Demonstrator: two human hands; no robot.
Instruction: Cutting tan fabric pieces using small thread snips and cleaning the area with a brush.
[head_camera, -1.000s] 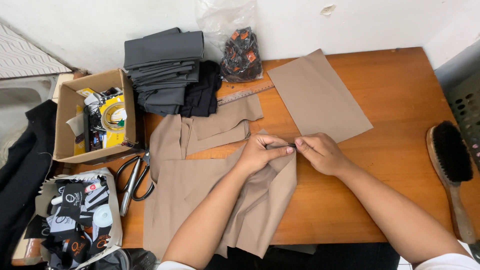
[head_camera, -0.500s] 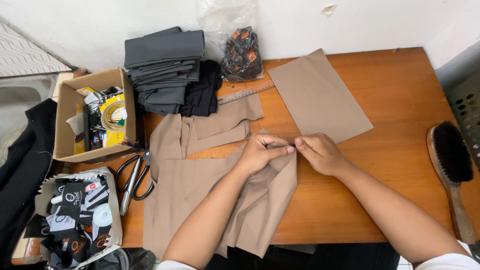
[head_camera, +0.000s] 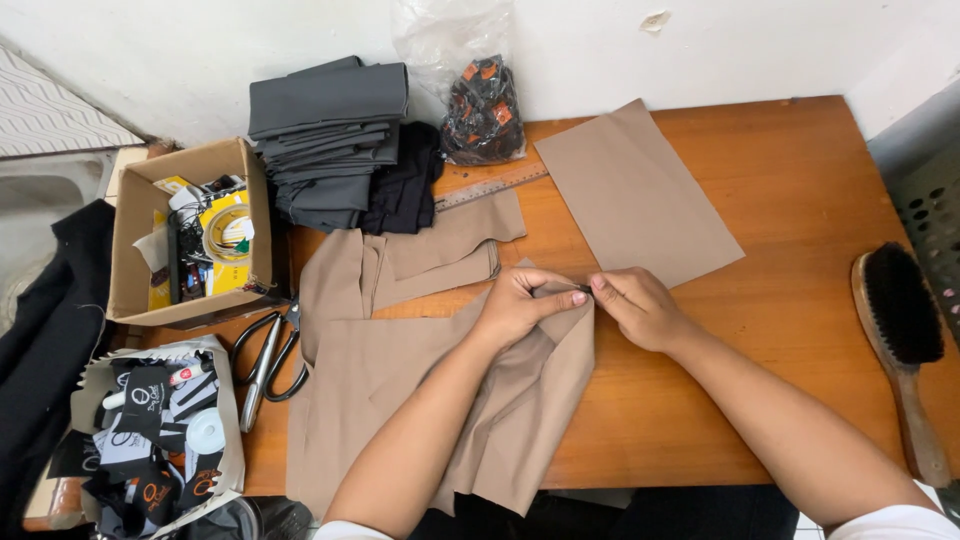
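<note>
1. At the far left of the frame, dark cloth (head_camera: 45, 340) hangs beside the counter (head_camera: 800, 180).
2. At lower left, an open container (head_camera: 160, 440) holds black and white tags; above it a cardboard box (head_camera: 135, 250) holds tape rolls and small items.
3. Just right of these, black-handled scissors (head_camera: 268, 360) lie on the counter, touching the edge of the tan fabric (head_camera: 400, 370).
4. At upper centre-left, a stack of folded grey cloth (head_camera: 330, 130) sits against the wall, with black cloth (head_camera: 405, 190) beside it.
5. The tan fabric spreads across the lower middle of the frame, its bottom edge hanging off the counter's front.
6. The left hand (head_camera: 520, 305) pinches the fabric's upper right corner, fingers closed on it.
7. The right hand (head_camera: 635, 305) meets it there, fingertips narrowly pinched on the same corner; the two hands touch.
8. Above them lie a ruler (head_camera: 490, 187), a plastic bag of dark pieces (head_camera: 483, 110) and a flat tan panel (head_camera: 635, 195).
9. At the far right, a wooden-handled brush (head_camera: 900, 340) rests on the counter.
</note>
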